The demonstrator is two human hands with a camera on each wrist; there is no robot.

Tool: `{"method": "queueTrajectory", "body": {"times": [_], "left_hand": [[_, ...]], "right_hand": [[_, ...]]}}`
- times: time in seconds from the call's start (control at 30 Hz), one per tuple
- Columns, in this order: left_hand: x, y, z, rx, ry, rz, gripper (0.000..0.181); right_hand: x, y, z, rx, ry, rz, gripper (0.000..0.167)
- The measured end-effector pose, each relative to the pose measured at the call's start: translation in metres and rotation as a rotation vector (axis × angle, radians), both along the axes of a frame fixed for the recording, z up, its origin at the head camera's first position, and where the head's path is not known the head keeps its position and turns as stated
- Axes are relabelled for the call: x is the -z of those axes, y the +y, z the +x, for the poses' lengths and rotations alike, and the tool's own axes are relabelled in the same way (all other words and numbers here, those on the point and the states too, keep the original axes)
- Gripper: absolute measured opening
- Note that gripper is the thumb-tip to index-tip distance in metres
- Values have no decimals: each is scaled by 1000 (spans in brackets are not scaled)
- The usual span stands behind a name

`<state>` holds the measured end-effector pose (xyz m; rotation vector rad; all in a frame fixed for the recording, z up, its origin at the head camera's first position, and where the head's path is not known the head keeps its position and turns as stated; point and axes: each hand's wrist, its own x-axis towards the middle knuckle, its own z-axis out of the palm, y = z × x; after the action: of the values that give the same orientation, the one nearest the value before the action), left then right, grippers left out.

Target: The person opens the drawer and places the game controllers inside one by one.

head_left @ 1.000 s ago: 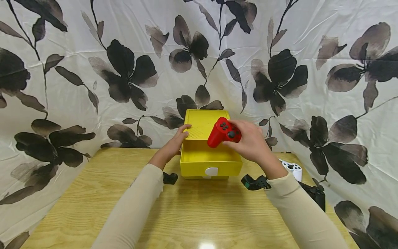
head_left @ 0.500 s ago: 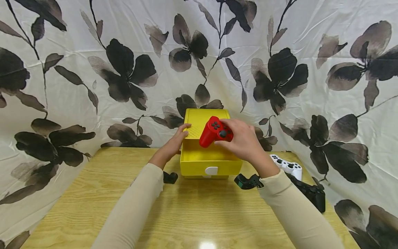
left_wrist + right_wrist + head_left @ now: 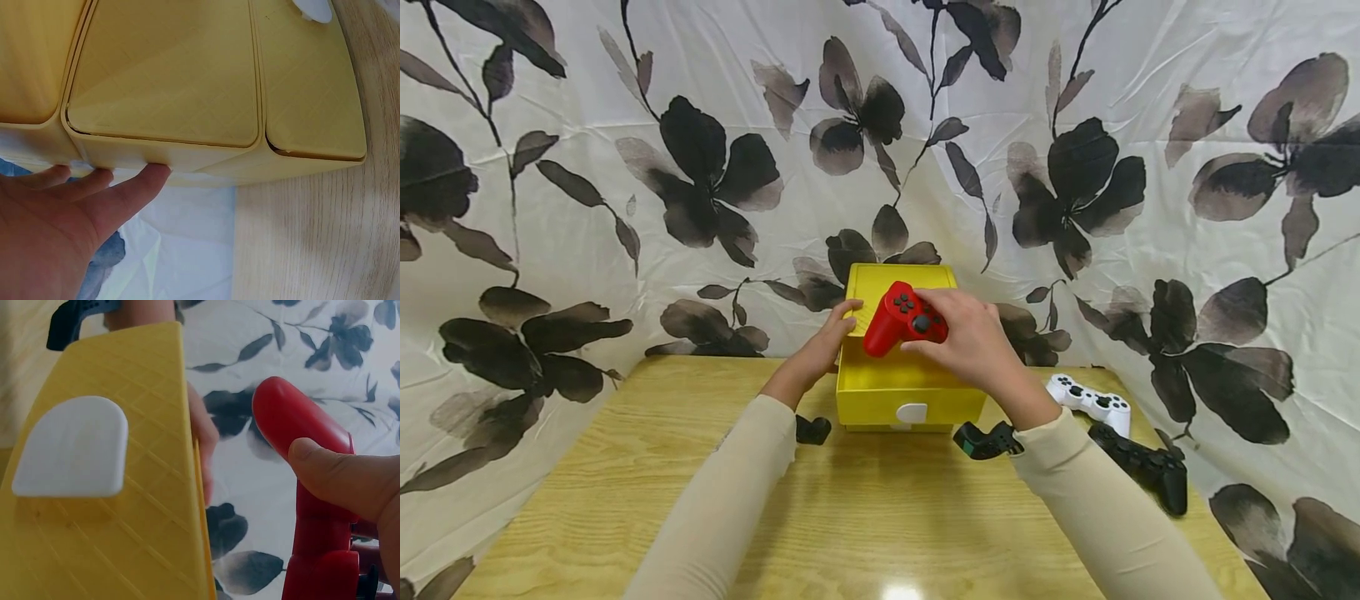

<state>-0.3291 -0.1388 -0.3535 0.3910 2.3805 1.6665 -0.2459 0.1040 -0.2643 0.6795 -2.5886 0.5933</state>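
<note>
Red and shiny, the game controller [image 3: 883, 323] is up off the table [image 3: 880, 517]. The right hand [image 3: 966, 337] holds it tight, with the thumb pressed on one side. From the head view, it shows over the open drawer [image 3: 857, 407] and hides part of the yellow box [image 3: 906, 275] and the drawer's inside. The right hand is in the way there too.

The left hand [image 3: 816, 346] is on the other side of the box. Its fingers are a bit apart and almost straight, and their tips touch the box's side wall. On the drawer's front is a white handle [image 3: 912, 412].

Over on the right of the table lie a white controller [image 3: 1093, 402] and a black controller [image 3: 1142, 467], just beside each other. The black one is nearer the right sleeve [image 3: 1097, 504]. Behind everything hangs a pale cloth [image 3: 955, 200] with big dark flowers.
</note>
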Motion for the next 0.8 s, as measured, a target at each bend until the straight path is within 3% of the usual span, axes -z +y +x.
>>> {"method": "queueTrajectory", "body": {"times": [0.8], "left_hand": [[0,1,1,-1,2,-10,46]], "right_hand": [[17,-9,0,-5,-65,105,71]]}}
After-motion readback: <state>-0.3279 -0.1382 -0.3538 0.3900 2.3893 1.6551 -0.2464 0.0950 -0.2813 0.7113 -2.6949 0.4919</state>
